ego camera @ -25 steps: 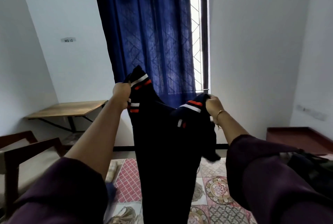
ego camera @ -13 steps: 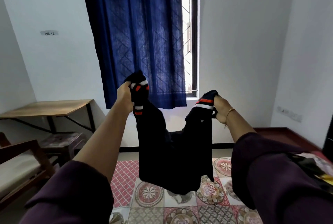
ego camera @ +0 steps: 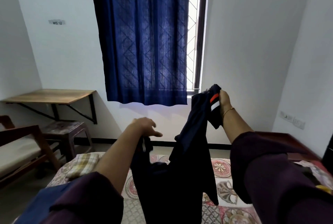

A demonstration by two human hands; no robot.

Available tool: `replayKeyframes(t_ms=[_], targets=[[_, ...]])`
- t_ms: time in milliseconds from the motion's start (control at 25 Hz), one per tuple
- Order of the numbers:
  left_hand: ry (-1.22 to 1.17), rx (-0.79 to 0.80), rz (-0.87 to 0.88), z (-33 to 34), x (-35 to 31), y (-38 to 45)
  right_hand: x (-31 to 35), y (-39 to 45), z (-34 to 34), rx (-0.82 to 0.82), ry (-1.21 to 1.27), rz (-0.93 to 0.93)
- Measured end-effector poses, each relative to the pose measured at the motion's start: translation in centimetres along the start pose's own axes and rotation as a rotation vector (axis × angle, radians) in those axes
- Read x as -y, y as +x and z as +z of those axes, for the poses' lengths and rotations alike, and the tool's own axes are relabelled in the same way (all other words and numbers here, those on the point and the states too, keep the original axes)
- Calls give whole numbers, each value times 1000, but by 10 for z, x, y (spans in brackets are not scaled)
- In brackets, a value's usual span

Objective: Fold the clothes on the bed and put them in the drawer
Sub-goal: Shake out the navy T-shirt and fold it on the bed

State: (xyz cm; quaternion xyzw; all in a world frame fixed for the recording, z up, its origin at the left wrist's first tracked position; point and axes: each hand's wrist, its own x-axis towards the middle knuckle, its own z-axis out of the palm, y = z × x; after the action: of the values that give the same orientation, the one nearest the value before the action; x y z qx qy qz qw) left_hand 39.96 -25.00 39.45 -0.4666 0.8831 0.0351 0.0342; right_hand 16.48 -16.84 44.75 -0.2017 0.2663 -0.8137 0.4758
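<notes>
While gripped at its striped cuff by the right hand (ego camera: pixel 224 100) at right of centre, hangs the dark garment (ego camera: pixel 173 178) down to the patterned bed (ego camera: pixel 221 168) across the lower middle of the frame. Right-hand fingers curled round the orange-and-white striped band, gold bangle (ego camera: pixel 228 110) at the wrist. Left hand (ego camera: pixel 146 126) at centre, fingers spread and relaxed, pointing right, holding nothing plainly; another striped end of the garment draped just under the left wrist, touching the forearm. Folded checked cloth (ego camera: pixel 83 165) lying on the bed at lower left. Jumbled clothes (ego camera: pixel 313 173) on the bed at the far right edge. Wooden table (ego camera: pixel 52 96) fixed to the wall at left, stool (ego camera: pixel 66 130) below it, wooden chair (ego camera: pixel 23 144) at the left edge. Blue curtain (ego camera: pixel 144 40) over the window (ego camera: pixel 195 36) at upper centre.
</notes>
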Motion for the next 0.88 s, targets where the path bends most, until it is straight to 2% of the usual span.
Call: replayKeyframes(t_ms=[120, 200, 280, 360, 480, 560, 640, 760, 840, 880], targets=[[-656, 114, 245, 26, -31, 4, -7, -13, 17, 169, -81, 116], [-923, 107, 294, 37, -54, 9, -6, -19, 26, 234, -118, 138], [-1061, 32, 270, 40, -62, 13, 0, -18, 27, 227, -153, 108], [-1051, -123, 227, 37, -59, 15, 11, -7, 16, 160, -155, 50], [-854, -459, 165, 23, -48, 11, 27, 11, -10, 23, -122, -30], [-888, -582, 117, 10, -40, 7, 31, 15, -25, -39, -186, -60], [-919, -604, 30, -2, -29, 11, 32, 14, -35, -125, -273, -70], [-689, -457, 36, -18, -17, 13, 31, 15, -42, -255, -426, -91], [-605, -428, 104, -31, -15, 8, 31, 16, -41, -247, -484, -106], [-664, -416, 125, -39, -17, 4, 31, 15, -38, -184, -496, -98]])
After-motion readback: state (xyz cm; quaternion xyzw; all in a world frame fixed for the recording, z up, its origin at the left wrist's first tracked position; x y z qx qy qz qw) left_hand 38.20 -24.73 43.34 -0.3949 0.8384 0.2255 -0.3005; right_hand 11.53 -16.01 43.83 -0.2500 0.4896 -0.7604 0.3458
